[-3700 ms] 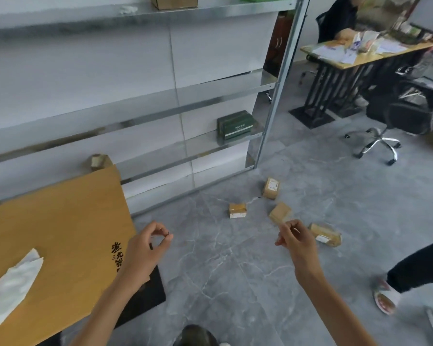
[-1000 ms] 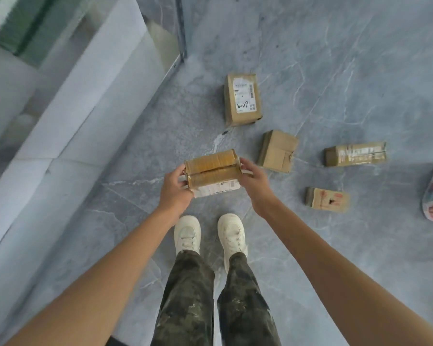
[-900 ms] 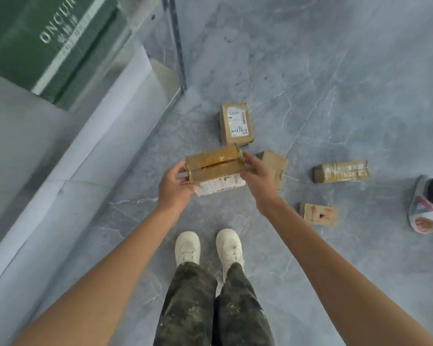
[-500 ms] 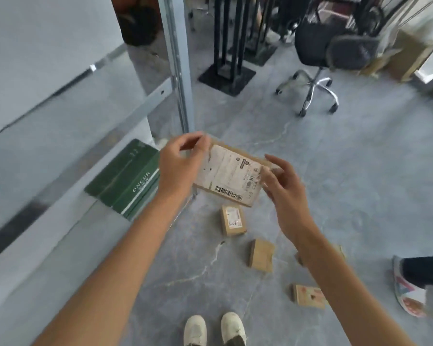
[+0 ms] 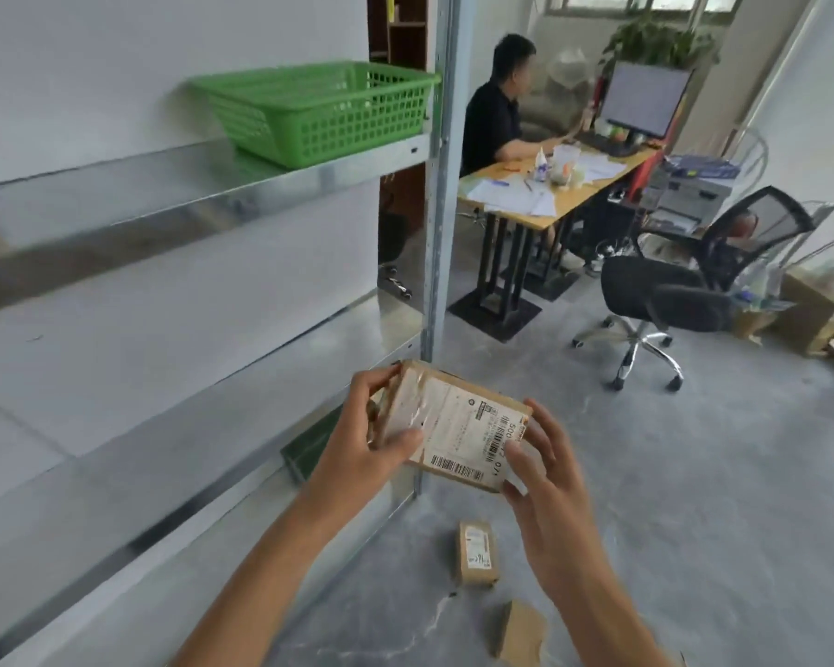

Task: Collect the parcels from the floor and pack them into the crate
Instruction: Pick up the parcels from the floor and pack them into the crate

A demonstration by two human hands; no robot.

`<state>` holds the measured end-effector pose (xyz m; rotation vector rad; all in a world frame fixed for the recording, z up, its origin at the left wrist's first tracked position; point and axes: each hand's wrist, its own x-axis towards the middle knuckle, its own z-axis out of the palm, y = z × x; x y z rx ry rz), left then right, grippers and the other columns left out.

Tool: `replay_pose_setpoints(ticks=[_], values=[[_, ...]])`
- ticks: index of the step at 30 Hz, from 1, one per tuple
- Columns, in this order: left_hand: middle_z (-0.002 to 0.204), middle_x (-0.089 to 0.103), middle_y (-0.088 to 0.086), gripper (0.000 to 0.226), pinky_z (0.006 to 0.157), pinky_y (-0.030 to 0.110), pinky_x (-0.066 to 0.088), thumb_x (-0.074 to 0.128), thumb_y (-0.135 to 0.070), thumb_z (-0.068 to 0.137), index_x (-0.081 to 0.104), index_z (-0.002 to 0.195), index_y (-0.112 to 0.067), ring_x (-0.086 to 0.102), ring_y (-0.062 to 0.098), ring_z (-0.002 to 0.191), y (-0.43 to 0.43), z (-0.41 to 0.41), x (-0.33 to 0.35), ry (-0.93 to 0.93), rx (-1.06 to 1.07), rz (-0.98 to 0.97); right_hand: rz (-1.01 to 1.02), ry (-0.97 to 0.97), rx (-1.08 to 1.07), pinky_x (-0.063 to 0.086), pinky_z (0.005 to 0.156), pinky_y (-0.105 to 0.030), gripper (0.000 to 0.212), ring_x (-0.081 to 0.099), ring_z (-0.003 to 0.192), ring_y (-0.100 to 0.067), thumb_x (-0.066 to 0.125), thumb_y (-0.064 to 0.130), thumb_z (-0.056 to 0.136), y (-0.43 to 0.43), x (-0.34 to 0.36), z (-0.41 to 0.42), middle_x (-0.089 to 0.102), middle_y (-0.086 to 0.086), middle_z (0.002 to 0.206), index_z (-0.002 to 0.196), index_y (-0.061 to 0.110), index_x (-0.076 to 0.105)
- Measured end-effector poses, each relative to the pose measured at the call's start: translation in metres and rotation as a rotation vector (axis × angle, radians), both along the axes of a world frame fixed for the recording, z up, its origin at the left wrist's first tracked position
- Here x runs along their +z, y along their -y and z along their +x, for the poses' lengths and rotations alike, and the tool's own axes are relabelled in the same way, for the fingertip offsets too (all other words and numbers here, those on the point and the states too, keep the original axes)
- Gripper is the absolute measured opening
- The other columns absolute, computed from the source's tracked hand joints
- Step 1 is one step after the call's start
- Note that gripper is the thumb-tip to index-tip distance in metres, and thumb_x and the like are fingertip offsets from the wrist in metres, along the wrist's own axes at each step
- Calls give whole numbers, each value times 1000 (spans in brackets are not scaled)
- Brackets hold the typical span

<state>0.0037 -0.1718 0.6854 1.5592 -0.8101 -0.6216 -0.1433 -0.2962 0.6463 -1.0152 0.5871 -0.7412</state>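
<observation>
Head view, left to right: a metal shelf unit [image 5: 203, 195] carries a green crate [image 5: 319, 110] on its upper shelf; what the crate contains cannot be made out from this angle. The left hand [image 5: 362, 454] grips the left end of a taped parcel [image 5: 458, 426], thumb lying over its label face and fingers [image 5: 369, 385] wrapped behind the end. The parcel is held in the air in front of the shelf upright, label toward the camera; its print is too blurred to read. The right hand [image 5: 547, 488] closes on the parcel's lower right corner, thumb on the label, fingers curled behind. A dark green box [image 5: 309, 445] on the low shelf is mostly hidden by the left hand. Below the hands, a labelled parcel [image 5: 476, 552] lies flat on the floor [image 5: 694, 474]; just beside it, a plain parcel [image 5: 521, 633] is cut off at the bottom edge. Further right, a seated person [image 5: 497, 108] is at a desk [image 5: 550, 190], with an office chair [image 5: 684, 291] near it.
</observation>
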Motion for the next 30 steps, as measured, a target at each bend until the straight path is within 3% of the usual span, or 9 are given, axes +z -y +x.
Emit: replay_pose_setpoints(ticks=[6,9,12,15,19,21,25,28,30], values=[[101,60,-14,63,62,16,54,70,-38,65,32,115,-42,66,-5,87,-72,-74,48,-50,299,-69,-235,133,335,53,85,-25,49,58,118,-20,51,7,92,-30,61,-34,59,-1,128,137,25,44],[100,63,-17,73,65,18,55,70,-42,66,28,125,-46,66,-2,90,-106,-119,59,-101,363,-87,-284,182,475,51,94,-28,57,54,124,-17,53,15,88,-54,85,-58,54,0,135,142,23,36],[98,61,-21,58,63,15,54,71,-46,65,38,113,-45,64,-8,87,-139,-163,68,-111,445,-77,-230,177,493,49,98,-32,64,55,122,-21,60,24,81,-88,99,-81,55,-7,132,141,22,37],[97,61,-18,62,65,21,57,78,-47,54,40,103,-39,63,-8,83,-170,-201,72,-153,593,-92,-191,101,493,45,103,-39,75,54,122,-17,64,43,72,-127,106,-103,52,-4,135,139,31,33],[104,62,-7,70,71,35,60,85,-43,58,34,103,-28,68,8,90,-201,-244,75,-225,779,-158,-203,11,803,47,99,-45,105,55,122,-15,71,51,64,-199,101,-132,52,3,137,145,50,5],[103,63,-8,68,71,31,59,79,-52,60,35,103,-23,68,7,88,-223,-262,76,-173,847,-100,-172,44,879,48,99,-48,99,57,120,-14,70,49,71,-232,95,-148,52,5,138,143,55,3],[85,59,-16,48,55,15,42,41,-76,75,44,86,-28,57,-2,77,-295,-298,72,-2,829,244,-164,56,868,53,93,-43,61,57,119,-18,56,44,88,-274,94,-177,57,4,133,143,43,31],[81,60,-24,34,59,16,36,44,-67,82,48,79,-34,55,-9,72,-356,-331,61,-10,703,318,-250,3,862,56,87,-39,43,61,112,-14,49,43,93,-309,92,-203,62,6,126,136,42,45],[101,63,-28,20,69,16,42,53,-57,85,52,83,-37,57,-14,89,-391,-355,51,-32,598,299,-288,-16,859,58,82,-34,41,63,107,-12,49,44,92,-336,88,-222,64,10,121,133,43,49]])
